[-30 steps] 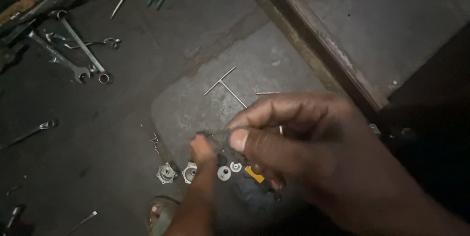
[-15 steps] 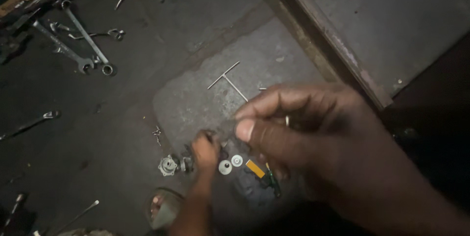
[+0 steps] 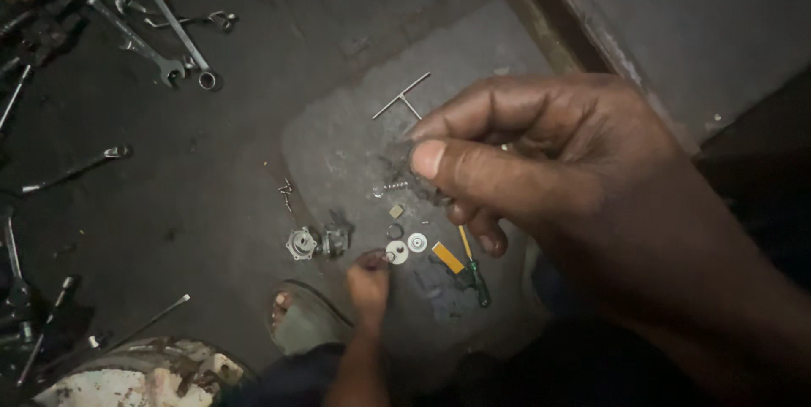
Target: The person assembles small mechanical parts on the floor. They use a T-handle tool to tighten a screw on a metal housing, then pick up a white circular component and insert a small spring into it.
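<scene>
My right hand [image 3: 549, 179] is raised close to the camera, its thumb and forefinger pinched on a small dark part [image 3: 397, 158] that is too blurred to name. Lower down, my left hand [image 3: 369, 279] reaches to the floor, fingertips gathered on a pale washer [image 3: 396, 252]. Beside it lie a second washer [image 3: 416, 242], a thin ring [image 3: 394, 230], a small square piece [image 3: 395, 211], a short spring [image 3: 390, 186], a yellow strip [image 3: 448, 257] and a green-handled screwdriver [image 3: 474, 270]. Two metal fittings [image 3: 302, 243] sit just left of my left hand.
A T-shaped metal rod [image 3: 404, 96] lies on the grey floor patch behind the parts. Wrenches [image 3: 173, 31] are scattered at the upper left, more tools along the left edge. A sandalled foot [image 3: 300, 321] is at the bottom. A raised ledge [image 3: 583, 35] runs at the upper right.
My left hand has dropped away from my right hand down to the washers on the floor. My right hand has come up nearer the camera, still pinching.
</scene>
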